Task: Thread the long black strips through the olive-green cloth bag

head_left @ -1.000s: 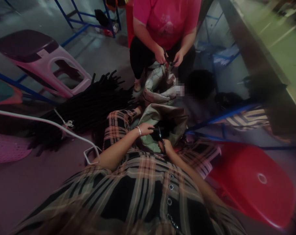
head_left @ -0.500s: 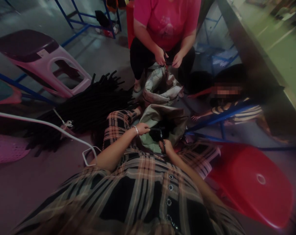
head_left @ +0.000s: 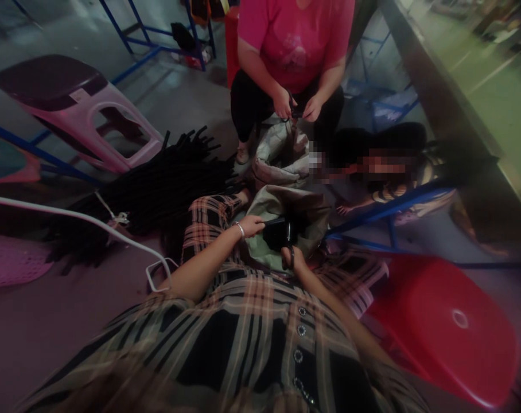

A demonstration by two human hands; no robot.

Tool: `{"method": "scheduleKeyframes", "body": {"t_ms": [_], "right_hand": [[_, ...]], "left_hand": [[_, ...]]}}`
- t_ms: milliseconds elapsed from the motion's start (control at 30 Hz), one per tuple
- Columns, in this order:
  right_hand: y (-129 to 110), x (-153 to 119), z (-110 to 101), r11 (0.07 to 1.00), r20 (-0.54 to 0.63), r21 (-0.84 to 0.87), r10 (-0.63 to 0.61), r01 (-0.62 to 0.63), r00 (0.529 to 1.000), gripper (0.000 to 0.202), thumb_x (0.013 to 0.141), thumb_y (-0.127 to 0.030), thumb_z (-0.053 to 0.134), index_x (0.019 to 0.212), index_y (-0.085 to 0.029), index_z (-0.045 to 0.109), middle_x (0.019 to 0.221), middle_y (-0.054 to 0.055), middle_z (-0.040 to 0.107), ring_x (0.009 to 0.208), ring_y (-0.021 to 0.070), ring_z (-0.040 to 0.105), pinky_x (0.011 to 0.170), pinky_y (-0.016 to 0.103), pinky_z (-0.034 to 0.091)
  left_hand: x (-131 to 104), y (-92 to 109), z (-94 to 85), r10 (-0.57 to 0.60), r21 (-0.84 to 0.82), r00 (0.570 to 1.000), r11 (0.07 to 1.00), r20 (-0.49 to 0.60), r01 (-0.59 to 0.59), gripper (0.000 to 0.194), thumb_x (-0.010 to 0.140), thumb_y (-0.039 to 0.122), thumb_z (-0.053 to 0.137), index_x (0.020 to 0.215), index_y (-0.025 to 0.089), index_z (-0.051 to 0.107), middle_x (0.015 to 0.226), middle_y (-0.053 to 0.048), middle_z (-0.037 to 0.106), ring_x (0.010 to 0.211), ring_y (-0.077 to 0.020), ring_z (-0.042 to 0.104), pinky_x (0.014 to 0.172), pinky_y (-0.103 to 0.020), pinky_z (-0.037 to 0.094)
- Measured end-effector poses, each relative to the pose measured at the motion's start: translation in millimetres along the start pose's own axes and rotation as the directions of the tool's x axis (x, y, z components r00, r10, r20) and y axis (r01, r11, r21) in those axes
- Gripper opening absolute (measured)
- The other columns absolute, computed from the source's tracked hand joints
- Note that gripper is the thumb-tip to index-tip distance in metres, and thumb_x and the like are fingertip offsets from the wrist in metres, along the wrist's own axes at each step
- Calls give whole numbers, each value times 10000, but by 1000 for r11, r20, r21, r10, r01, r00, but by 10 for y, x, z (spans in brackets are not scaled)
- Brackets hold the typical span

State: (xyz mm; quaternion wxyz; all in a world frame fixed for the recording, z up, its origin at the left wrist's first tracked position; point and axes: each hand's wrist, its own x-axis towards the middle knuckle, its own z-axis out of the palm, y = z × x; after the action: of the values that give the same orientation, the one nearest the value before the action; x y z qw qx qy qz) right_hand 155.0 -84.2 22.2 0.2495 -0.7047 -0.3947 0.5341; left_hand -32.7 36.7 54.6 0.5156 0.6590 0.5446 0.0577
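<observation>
My left hand (head_left: 252, 225) is closed around one end of a black tube-like strip (head_left: 275, 222) that points to the right. My right hand (head_left: 295, 261) grips black-handled scissors (head_left: 288, 234), whose blades point away from me near the strip's far end. Both hands are over the mouth of an open greenish sack (head_left: 260, 248) between my knees. Dark pieces (head_left: 274, 236) lie inside it, too dim to make out singly.
A co-worker in a pink shirt (head_left: 292, 49) sits opposite, handling black material above a pale sack (head_left: 269, 163). Long black tubes (head_left: 157, 178) lie bundled at left, near a pink stool (head_left: 131, 137). At right are a red stool (head_left: 450, 327), blue frame (head_left: 368, 215) and another person (head_left: 385, 172).
The strip in my left hand now shows broader and the scissor blades sit slightly differently. The person at right has shifted toward the pale sack.
</observation>
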Motion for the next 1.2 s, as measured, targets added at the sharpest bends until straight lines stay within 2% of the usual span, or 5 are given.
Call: {"method": "scheduleKeyframes", "body": {"t_ms": [100,367,567,800,1200], "right_hand": [[-57,-32,-15,1000,60,2,27,-27,998,170,732,-288,462,635,-170,536,499,12,554,443,130,528,428,220,363],[66,15,-4,990,162,-26,-129,135,978,192,765,-357,474,715,-182,536,621,-8,579,567,125,555,544,218,402],[-22,-42,-31,989,153,-32,-140,147,978,197,765,-372,485,743,-183,535,618,-13,570,569,124,543,556,221,408],[-25,-47,-21,992,143,-48,-109,117,984,180,761,-347,499,705,-177,521,597,-12,558,532,110,534,510,204,400],[51,-73,43,994,97,20,-109,107,989,192,739,-373,508,699,-185,500,565,-25,514,448,102,499,437,211,383]], "left_hand": [[-10,34,5,-1,-68,1000,998,-8,0,218,795,239,532,931,146,675,517,45,501,406,-70,446,419,-178,349],[-38,75,76,27,-82,998,996,48,-23,383,767,230,579,1136,156,647,545,46,536,448,-83,501,452,-181,400],[-49,49,115,138,28,990,990,44,-139,372,737,266,595,1089,183,684,591,42,571,461,-81,501,463,-183,387],[-6,30,98,280,250,960,931,-21,-266,331,698,257,604,996,198,735,742,21,664,681,-122,574,642,-203,430],[-21,72,75,294,288,956,916,-3,-280,340,713,264,584,1010,195,734,828,8,697,759,-142,590,694,-215,427]]}}
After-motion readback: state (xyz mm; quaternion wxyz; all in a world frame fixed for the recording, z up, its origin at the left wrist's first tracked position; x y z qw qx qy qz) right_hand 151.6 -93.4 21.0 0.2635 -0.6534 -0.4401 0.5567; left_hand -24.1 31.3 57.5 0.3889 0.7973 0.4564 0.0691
